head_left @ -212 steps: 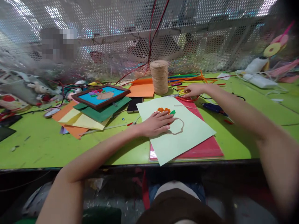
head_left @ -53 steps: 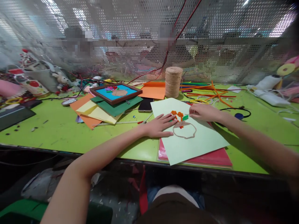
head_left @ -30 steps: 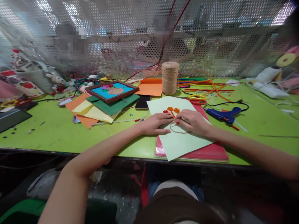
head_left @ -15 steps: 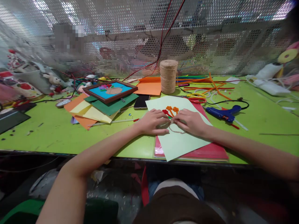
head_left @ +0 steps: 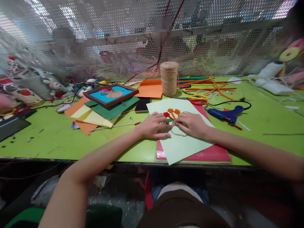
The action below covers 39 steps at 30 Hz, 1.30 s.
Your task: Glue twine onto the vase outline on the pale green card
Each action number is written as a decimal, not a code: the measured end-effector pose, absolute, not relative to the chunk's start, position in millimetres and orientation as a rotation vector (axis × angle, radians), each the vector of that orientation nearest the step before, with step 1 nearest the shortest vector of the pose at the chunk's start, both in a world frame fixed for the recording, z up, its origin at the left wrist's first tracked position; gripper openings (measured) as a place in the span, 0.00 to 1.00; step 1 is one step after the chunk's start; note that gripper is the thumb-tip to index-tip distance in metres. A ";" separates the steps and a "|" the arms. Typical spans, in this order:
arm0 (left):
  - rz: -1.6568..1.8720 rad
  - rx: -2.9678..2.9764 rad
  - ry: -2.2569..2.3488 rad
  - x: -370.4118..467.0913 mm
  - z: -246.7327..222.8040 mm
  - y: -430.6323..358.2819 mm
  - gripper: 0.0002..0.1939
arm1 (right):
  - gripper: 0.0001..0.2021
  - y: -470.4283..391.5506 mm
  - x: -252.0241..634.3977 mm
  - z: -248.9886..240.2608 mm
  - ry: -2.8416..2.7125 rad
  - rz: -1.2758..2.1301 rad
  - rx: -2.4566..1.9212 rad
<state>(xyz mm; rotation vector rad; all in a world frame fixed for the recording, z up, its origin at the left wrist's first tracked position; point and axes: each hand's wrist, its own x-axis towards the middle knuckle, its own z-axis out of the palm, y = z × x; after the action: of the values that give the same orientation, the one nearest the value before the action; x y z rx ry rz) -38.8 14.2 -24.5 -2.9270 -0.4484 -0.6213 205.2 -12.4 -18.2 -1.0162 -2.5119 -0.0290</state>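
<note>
A pale green sheet (head_left: 180,148) lies at an angle over a red folder (head_left: 213,153). On the sheet are orange pipe-cleaner flowers (head_left: 174,111), a red flower (head_left: 166,114) and a curved piece of twine (head_left: 179,135). My left hand (head_left: 156,126) rests at the sheet's left side, thumb and fingers apart, fingertips near the stems. From the right, my right hand (head_left: 190,124) pinches the twine just below the flowers, its thumb and forefinger together.
Behind the sheet stands a twine spool (head_left: 169,79). A blue glue gun (head_left: 225,114) and scissors (head_left: 199,98) lie to the right. A framed flower picture (head_left: 111,95) sits on coloured papers (head_left: 95,117) at the left, beside a phone (head_left: 143,105).
The view has shifted slightly. My right hand's fingertips have moved a little down and left along the twine; my left hand has barely moved.
</note>
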 end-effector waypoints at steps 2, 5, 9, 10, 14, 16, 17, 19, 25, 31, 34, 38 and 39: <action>-0.619 -2.954 -0.480 -38.4 -24.2 13.8 0.23 | 0.12 -12.3 205.8 -17.8 -2.501 -0.006 -1.018; -0.597 -3.016 -0.563 -36.1 -21.5 12.8 0.24 | 0.11 -10.1 209.8 -16.1 -2.469 0.063 -1.018; -0.617 -3.098 -0.568 -30.3 -17.4 12.6 0.23 | 0.12 -5.8 218.6 -11.7 -2.407 0.191 -1.117; -0.618 -3.120 -0.558 -29.1 -17.0 13.0 0.22 | 0.13 -5.3 220.6 -10.3 -2.392 0.233 -1.152; -0.590 -3.181 -0.538 -28.0 -18.9 14.4 0.22 | 0.15 -6.9 224.9 -5.1 -2.290 0.399 -1.287; -0.588 -3.193 -0.528 -28.9 -20.7 14.5 0.23 | 0.15 -8.5 224.9 -3.4 -2.244 0.450 -1.366; -0.593 -3.196 -0.525 -29.3 -21.4 14.4 0.24 | 0.15 -9.2 224.6 -2.8 -2.230 0.467 -1.399; -0.591 -3.200 -0.522 -29.9 -22.4 13.9 0.25 | 0.15 -10.0 223.5 -1.9 -2.219 0.483 -1.431; -0.531 -3.214 -0.532 -30.8 -19.3 13.2 0.24 | 0.16 -9.8 222.1 -1.3 -2.230 0.469 -1.428; -0.429 -3.280 -0.495 -20.5 -5.4 20.8 0.23 | 0.17 -1.5 231.4 -4.9 -2.226 0.462 -1.479; -0.464 -3.237 -0.500 -12.2 -8.3 24.3 0.26 | 0.15 2.3 235.5 -7.7 -2.208 0.530 -1.410; -0.598 -3.208 -0.506 -11.3 -20.0 24.1 0.28 | 0.14 3.5 236.2 -11.3 -2.167 0.550 -1.380; -0.610 -3.207 -0.501 -12.7 -22.2 23.7 0.28 | 0.14 3.3 235.9 -12.0 -2.163 0.551 -1.382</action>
<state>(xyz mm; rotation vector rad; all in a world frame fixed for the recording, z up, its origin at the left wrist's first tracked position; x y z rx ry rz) -12.7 23.7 -22.2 -3.2066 -0.5009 -0.6099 235.9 3.3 -12.0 -1.3819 -2.1631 0.5511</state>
